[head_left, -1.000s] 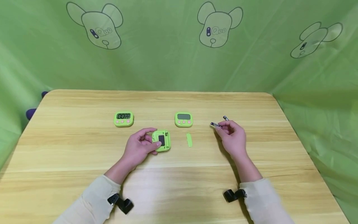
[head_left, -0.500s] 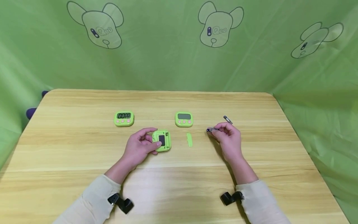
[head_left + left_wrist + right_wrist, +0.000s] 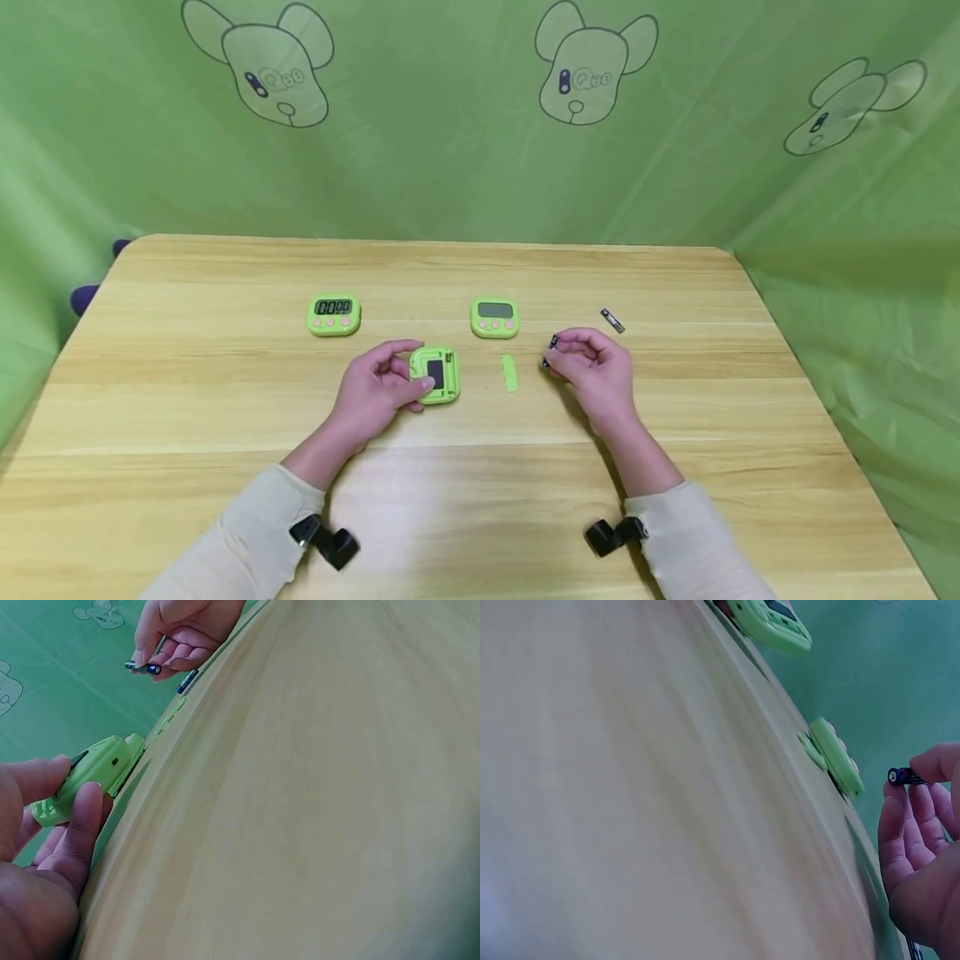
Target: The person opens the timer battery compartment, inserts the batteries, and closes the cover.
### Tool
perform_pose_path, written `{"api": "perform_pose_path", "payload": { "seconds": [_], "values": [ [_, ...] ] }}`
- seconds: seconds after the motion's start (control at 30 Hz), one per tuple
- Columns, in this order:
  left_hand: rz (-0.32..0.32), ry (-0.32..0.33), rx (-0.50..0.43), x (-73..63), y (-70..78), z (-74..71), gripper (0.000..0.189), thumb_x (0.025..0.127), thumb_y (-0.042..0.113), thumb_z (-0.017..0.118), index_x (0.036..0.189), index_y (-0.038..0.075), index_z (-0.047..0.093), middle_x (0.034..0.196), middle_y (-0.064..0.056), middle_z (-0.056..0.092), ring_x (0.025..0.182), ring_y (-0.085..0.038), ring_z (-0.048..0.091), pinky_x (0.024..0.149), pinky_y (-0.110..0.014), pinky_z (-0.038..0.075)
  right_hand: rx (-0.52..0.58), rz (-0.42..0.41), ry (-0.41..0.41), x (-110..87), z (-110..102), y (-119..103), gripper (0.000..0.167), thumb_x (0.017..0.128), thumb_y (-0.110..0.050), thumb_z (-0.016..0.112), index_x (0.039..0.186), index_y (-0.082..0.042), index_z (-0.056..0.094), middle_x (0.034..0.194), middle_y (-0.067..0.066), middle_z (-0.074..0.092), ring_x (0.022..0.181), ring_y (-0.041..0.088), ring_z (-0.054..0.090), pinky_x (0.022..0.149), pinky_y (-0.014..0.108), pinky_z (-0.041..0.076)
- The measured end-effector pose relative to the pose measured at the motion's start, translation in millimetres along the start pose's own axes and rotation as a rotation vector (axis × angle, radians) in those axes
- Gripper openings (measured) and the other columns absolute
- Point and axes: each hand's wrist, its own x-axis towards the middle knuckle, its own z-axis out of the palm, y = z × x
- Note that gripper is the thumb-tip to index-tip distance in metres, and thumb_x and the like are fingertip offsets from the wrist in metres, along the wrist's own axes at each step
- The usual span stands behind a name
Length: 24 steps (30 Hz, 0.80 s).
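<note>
My left hand (image 3: 378,387) grips a green digital timer (image 3: 447,377) with its back up and the battery compartment uncovered; the thumb lies across the dark panel on its back. In the right hand (image 3: 596,375) a small dark battery (image 3: 552,342) is pinched between thumb and fingers, held above the table. The right wrist view shows one end of this battery (image 3: 895,776). Between the hands lies a thin green battery cover (image 3: 509,372). A second battery (image 3: 612,320) rests on the table just beyond the right hand.
Two more green timers stand face up farther back: the left timer (image 3: 333,315) reads 00:00, the middle timer (image 3: 495,317) has a blank screen. The wooden table (image 3: 465,517) meets a green curtain (image 3: 435,183) behind and at both sides.
My right hand has moved left and slightly nearer with its battery, which has turned from lying crosswise to pointing away. The left hand and its timer have stayed in place.
</note>
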Motion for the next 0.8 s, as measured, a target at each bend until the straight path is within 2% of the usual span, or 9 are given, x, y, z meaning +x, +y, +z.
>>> {"api": "perform_pose_path", "payload": {
  "seconds": [0.2, 0.5, 0.8],
  "values": [
    [0.004, -0.002, -0.005, 0.1, 1.1, -0.2, 0.054, 0.081, -0.007, 0.079, 0.131, 0.003, 0.061, 0.090, -0.015, 0.052, 0.065, -0.020, 0.064, 0.062, -0.046, 0.063, -0.068, 0.061, -0.033, -10.6, 20, -6, 0.028, 0.081, 0.014, 0.072, 0.107, 0.011, 0.063, 0.092, 0.015, 0.066, 0.074, 0.015, 0.066, 0.071, 0.030, 0.062],
    [0.006, -0.003, -0.004, 0.2, 2.0, -0.1, 0.054, 0.081, -0.008, 0.078, 0.131, 0.003, 0.061, 0.090, -0.014, 0.053, 0.065, -0.019, 0.065, 0.063, -0.045, 0.063, -0.067, 0.141, -0.042, -22.9, 54, -14, 0.025, 0.081, 0.011, 0.074, 0.104, 0.007, 0.066, 0.093, 0.016, 0.066, 0.077, 0.018, 0.066, 0.072, 0.030, 0.062],
    [-0.001, 0.002, 0.006, 0.1, 1.4, 0.3, 0.055, 0.081, -0.008, 0.078, 0.132, 0.001, 0.060, 0.089, -0.013, 0.054, 0.064, -0.019, 0.065, 0.062, -0.044, 0.063, -0.099, 0.145, -0.099, -29.9, 77, -12, 0.024, 0.079, 0.009, 0.078, 0.101, 0.003, 0.070, 0.092, 0.016, 0.069, 0.079, 0.022, 0.068, 0.076, 0.032, 0.061]
  ]
}}
